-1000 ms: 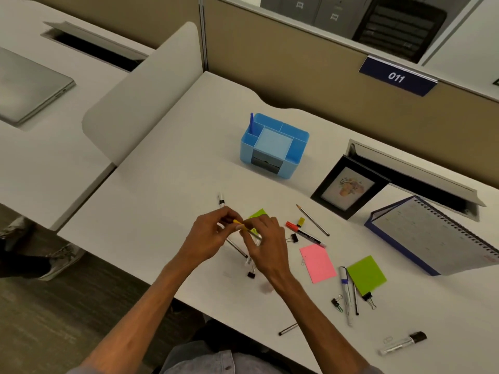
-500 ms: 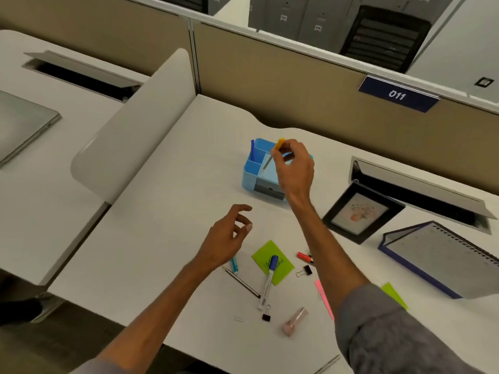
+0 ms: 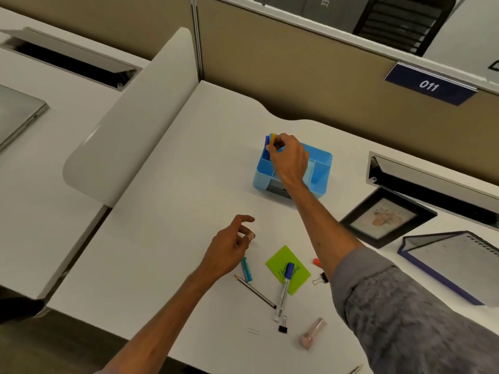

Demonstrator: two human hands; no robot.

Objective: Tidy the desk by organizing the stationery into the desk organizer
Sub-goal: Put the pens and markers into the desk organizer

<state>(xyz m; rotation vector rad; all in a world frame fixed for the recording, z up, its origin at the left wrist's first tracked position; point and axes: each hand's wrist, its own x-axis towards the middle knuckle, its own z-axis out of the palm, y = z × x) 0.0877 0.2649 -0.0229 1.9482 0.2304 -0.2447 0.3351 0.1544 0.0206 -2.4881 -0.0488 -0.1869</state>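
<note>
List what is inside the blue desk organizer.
A blue pen stands in the organizer's far-left compartment; the right hand holds a yellow-capped pen beside it. The hand hides the middle section.

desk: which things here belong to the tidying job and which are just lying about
Job: desk organizer, yellow-capped pen in right hand, blue-capped marker, teal marker, pencil, green sticky note, binder clip.
Lying about: photo frame, spiral calendar, laptop.

Grey mottled sleeve [image 3: 405,319] — bunched at right elbow
</note>
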